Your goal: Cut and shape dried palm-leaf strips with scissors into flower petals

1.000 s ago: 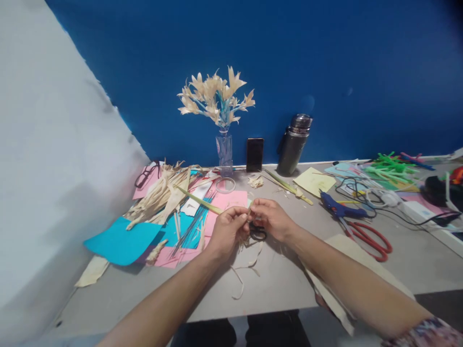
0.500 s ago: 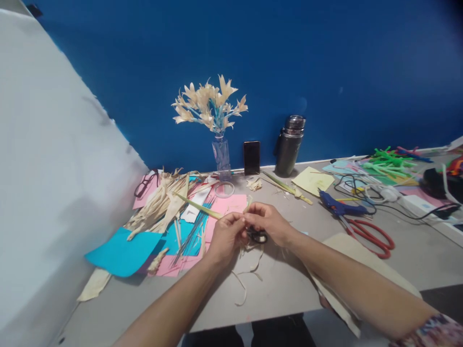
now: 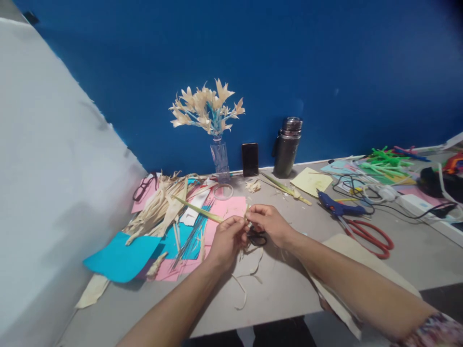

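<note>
My left hand (image 3: pixel 227 238) is closed around a green stem (image 3: pixel 198 210) that sticks out to the upper left over the papers. Against its fingertips, my right hand (image 3: pixel 269 224) pinches pale husk at the stem's near end; the fingers partly hide this piece. Beneath the hands lies a dark loop (image 3: pixel 258 239), which looks like a scissors handle. Thin curled husk strips (image 3: pixel 241 289) are scattered on the table just in front. To the left are a heap of dry husks (image 3: pixel 159 205) and a bundle of thin wires (image 3: pixel 193 236) on coloured paper.
Pale flowers (image 3: pixel 206 108) stand in a clear bottle (image 3: pixel 220 161) by the blue wall, beside a phone (image 3: pixel 250 160) and a flask (image 3: pixel 287 149). Rightward lie a blue glue gun (image 3: pixel 338 206), red-handled scissors (image 3: pixel 372 236), cables and a power strip (image 3: pixel 423 209). A turquoise sheet (image 3: pixel 121 258) lies left.
My right fingers have shifted slightly on the pale husk, showing more of it between the hands. The left hand keeps its hold on the stem. The view has moved a little.
</note>
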`<state>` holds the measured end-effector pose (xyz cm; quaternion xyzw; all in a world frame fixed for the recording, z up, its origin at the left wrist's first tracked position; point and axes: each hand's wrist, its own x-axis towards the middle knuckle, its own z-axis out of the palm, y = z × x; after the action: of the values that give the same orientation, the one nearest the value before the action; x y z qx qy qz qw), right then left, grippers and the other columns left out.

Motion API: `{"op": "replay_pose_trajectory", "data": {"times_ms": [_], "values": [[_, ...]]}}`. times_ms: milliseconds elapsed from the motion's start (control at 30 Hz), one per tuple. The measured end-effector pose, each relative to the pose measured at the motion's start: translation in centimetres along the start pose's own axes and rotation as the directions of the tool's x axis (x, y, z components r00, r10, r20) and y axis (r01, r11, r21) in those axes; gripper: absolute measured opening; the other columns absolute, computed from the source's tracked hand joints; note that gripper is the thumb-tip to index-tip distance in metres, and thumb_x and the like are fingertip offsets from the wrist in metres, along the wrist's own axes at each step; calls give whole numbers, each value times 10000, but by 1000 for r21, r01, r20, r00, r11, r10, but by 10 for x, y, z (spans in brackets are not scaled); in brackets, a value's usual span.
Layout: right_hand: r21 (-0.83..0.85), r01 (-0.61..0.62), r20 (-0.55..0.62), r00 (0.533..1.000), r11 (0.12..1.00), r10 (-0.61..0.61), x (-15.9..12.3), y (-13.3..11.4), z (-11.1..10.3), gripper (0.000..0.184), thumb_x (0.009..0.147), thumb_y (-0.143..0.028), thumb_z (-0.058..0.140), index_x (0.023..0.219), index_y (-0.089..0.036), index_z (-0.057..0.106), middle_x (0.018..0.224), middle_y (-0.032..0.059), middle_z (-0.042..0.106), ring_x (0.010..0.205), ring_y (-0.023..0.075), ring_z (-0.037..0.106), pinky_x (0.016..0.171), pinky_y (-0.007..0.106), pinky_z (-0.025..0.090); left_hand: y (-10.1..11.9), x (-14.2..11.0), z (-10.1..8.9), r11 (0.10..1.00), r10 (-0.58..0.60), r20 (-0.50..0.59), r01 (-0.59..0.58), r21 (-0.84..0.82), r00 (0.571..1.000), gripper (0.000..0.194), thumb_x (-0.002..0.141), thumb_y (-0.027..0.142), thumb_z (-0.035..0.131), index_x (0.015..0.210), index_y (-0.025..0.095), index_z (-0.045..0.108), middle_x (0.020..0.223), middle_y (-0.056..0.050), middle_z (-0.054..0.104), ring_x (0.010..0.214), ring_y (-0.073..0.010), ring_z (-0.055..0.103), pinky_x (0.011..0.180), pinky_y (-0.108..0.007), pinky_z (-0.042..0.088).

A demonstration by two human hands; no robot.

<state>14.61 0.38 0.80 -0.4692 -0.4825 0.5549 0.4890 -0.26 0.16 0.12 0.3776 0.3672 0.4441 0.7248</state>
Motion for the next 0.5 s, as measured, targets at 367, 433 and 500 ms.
{"op": "replay_pose_trajectory", "data": {"times_ms": [367,433,500], "values": [[25,-79,169,983,997,73,-4,0,-5,235,695,-359,701,623,-155,609,501,-30,498,479,94,371,485,243,252,4,3,-6,998,-24,143,33,-59,989,380,672,353,848,753,174,522,539,36,561,475,-88,505,497,-208,397],[26,-47,191,981,999,41,-4,-2,-7,246,716,-371,696,638,-150,620,527,-10,543,493,98,382,498,246,266,6,5,-9,995,-49,181,64,-74,982,360,693,361,832,756,167,536,556,23,576,485,-90,517,509,-213,410],[-23,-5,180,984,1000,9,-4,-4,-7,235,730,-360,685,642,-149,628,552,1,569,509,103,393,510,247,283,6,6,-10,993,-67,189,83,-81,980,350,702,371,820,752,164,543,564,17,582,487,-96,526,512,-224,423]]}}
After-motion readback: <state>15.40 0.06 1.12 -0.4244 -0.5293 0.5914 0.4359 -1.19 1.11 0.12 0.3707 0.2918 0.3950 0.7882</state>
